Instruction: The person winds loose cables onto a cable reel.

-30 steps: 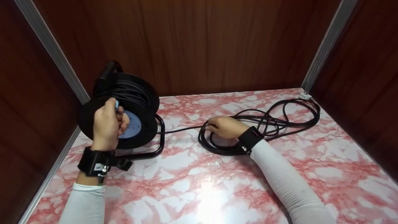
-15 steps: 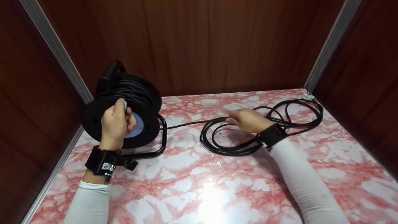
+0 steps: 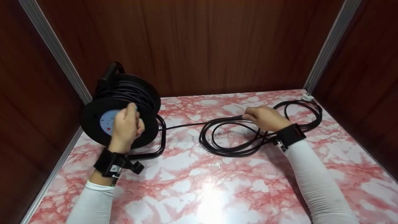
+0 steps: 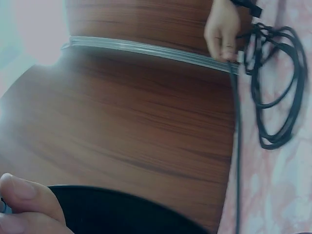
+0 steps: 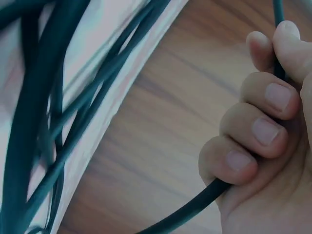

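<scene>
Two hands: right (image 3: 265, 118) grips cable (image 5: 191, 209); left (image 3: 125, 127), a mostly hidden knob (image 4: 6, 208).

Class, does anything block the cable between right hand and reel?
Only the black frame crosses the cable in the head view, beside the reel; whether they touch is unclear. Nothing else visible intervenes before the right hand.

Dark brown wood-grain panels (image 3: 199, 46) wall in the space at the back and sides, with grey metal strips (image 3: 57, 51) at the corners. Light glares off the red-and-white marbled tabletop (image 3: 174, 183).
</scene>
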Tool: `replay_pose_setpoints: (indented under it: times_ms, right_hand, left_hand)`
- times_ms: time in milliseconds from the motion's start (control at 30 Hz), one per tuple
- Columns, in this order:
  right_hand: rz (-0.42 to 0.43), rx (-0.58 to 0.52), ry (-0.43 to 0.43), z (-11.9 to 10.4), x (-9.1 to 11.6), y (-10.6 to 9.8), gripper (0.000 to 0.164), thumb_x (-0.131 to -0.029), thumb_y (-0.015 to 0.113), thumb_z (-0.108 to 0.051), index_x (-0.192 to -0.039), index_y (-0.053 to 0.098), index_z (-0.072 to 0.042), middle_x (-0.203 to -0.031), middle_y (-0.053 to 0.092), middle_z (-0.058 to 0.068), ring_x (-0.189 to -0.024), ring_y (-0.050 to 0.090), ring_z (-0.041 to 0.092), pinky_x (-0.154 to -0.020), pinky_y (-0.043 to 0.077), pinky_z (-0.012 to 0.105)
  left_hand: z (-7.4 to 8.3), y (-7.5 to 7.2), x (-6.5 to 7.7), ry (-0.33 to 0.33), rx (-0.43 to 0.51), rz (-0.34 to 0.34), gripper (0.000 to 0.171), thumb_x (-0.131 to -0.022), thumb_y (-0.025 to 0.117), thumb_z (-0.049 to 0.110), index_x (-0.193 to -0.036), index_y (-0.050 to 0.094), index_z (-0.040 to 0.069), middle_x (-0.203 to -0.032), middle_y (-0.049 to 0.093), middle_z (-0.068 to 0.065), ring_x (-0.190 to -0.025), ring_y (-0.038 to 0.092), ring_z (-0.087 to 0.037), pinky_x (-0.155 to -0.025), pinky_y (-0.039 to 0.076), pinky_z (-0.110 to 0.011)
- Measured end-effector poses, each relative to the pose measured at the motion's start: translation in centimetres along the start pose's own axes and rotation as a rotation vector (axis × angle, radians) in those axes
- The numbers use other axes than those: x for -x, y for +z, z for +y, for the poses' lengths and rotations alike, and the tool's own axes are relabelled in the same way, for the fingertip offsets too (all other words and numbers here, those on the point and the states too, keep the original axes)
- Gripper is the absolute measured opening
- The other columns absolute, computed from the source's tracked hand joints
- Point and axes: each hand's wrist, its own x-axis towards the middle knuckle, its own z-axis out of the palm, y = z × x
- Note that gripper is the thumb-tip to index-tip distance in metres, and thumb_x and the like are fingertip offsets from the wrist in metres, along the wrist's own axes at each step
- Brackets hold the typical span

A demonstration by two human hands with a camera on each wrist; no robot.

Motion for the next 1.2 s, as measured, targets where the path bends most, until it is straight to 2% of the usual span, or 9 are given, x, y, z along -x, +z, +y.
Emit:
replay_pose_setpoints:
  times_ms: [167, 267, 400, 500, 667, 800, 967, 1100, 1200]
  right_hand:
    - [-0.081, -0.041, -0.023, -2.2, -0.8, 1.2, 0.023, -0.101, 0.045, -0.047, -0.096, 0.059, -0.029, -0.078, 0.058, -0.007, -0.07, 0.057, 0.015, -0.067, 0.045, 0.037]
    - [-0.091, -0.033, -0.095, -3.8, -1.3, 2.3, 0.02, -0.102, 0.047, -0.043, -0.097, 0.06, -0.027, -0.08, 0.06, -0.007, -0.074, 0.059, 0.014, -0.069, 0.048, 0.038]
    - [-0.068, 0.002, -0.202, -5.6, -1.8, 3.6, 0.017, -0.101, 0.05, -0.038, -0.097, 0.06, -0.025, -0.076, 0.058, -0.01, -0.07, 0.06, 0.012, -0.067, 0.05, 0.038]
    - [-0.049, 0.032, -0.234, -6.3, -2.0, 4.5, 0.015, -0.102, 0.05, -0.038, -0.096, 0.058, -0.026, -0.073, 0.055, -0.013, -0.065, 0.057, 0.01, -0.064, 0.049, 0.035]
    - [-0.035, 0.031, -0.232, -6.5, -2.2, 5.5, 0.012, -0.101, 0.051, -0.035, -0.096, 0.057, -0.028, -0.072, 0.054, -0.015, -0.066, 0.055, 0.008, -0.063, 0.048, 0.033]
    - [0.001, 0.046, -0.242, -6.2, -2.1, 5.8, 0.008, -0.1, 0.055, -0.031, -0.099, 0.06, -0.025, -0.076, 0.056, -0.013, -0.07, 0.059, 0.009, -0.066, 0.05, 0.034]
    - [0.005, 0.048, -0.218, -4.4, -1.8, 3.9, 0.013, -0.099, 0.056, -0.034, -0.1, 0.064, -0.024, -0.085, 0.065, -0.01, -0.076, 0.065, 0.015, -0.066, 0.052, 0.038]
    - [0.037, 0.03, -0.138, -2.2, -1.0, 1.6, 0.02, -0.1, 0.053, -0.041, -0.095, 0.065, -0.025, -0.082, 0.064, -0.01, -0.072, 0.063, 0.014, -0.065, 0.05, 0.039]
    - [0.02, -0.028, -0.074, -1.3, -0.5, 0.6, 0.024, -0.099, 0.052, -0.046, -0.095, 0.066, -0.026, -0.08, 0.062, -0.011, -0.07, 0.058, 0.011, -0.066, 0.047, 0.037]
  left_hand:
    - [-2.0, 1.6, 0.6, -0.018, -0.261, -0.066, 0.055, -0.102, 0.038, 0.049, -0.071, 0.05, 0.005, -0.046, 0.05, -0.008, -0.036, 0.045, -0.019, -0.036, 0.035, -0.032]
    - [-3.3, 2.0, 1.2, -0.017, -0.447, -0.094, 0.059, -0.101, 0.034, 0.053, -0.068, 0.052, 0.008, -0.051, 0.054, -0.008, -0.043, 0.049, -0.024, -0.044, 0.04, -0.037]
    - [-4.9, 2.1, 1.8, 0.008, -0.632, -0.097, 0.059, -0.101, 0.031, 0.053, -0.063, 0.048, 0.011, -0.055, 0.053, -0.006, -0.051, 0.051, -0.025, -0.055, 0.041, -0.04]
    - [-5.7, 2.0, 2.1, 0.015, -0.691, -0.11, 0.058, -0.101, 0.031, 0.051, -0.062, 0.046, 0.012, -0.056, 0.05, -0.004, -0.055, 0.051, -0.025, -0.06, 0.042, -0.038]
    - [-6.4, 1.5, 2.3, -0.007, -0.737, -0.154, 0.057, -0.102, 0.03, 0.049, -0.062, 0.045, 0.012, -0.056, 0.048, -0.004, -0.057, 0.051, -0.025, -0.062, 0.044, -0.039]
    - [-7.1, 0.7, 2.5, -0.035, -0.799, -0.193, 0.058, -0.102, 0.028, 0.051, -0.065, 0.049, 0.012, -0.064, 0.054, -0.008, -0.063, 0.054, -0.026, -0.067, 0.045, -0.042]
    - [-8.0, -0.2, 2.9, -0.047, -0.863, -0.199, 0.06, -0.102, 0.028, 0.052, -0.066, 0.054, 0.012, -0.067, 0.058, -0.006, -0.066, 0.056, -0.026, -0.069, 0.047, -0.043]
    - [-8.5, -0.6, 3.1, -0.059, -0.902, -0.195, 0.061, -0.101, 0.027, 0.053, -0.063, 0.051, 0.013, -0.063, 0.054, -0.007, -0.064, 0.055, -0.025, -0.066, 0.046, -0.042]
    - [-8.6, -0.8, 3.1, -0.078, -0.917, -0.208, 0.062, -0.101, 0.026, 0.054, -0.063, 0.052, 0.013, -0.064, 0.054, -0.008, -0.064, 0.056, -0.024, -0.065, 0.047, -0.042]
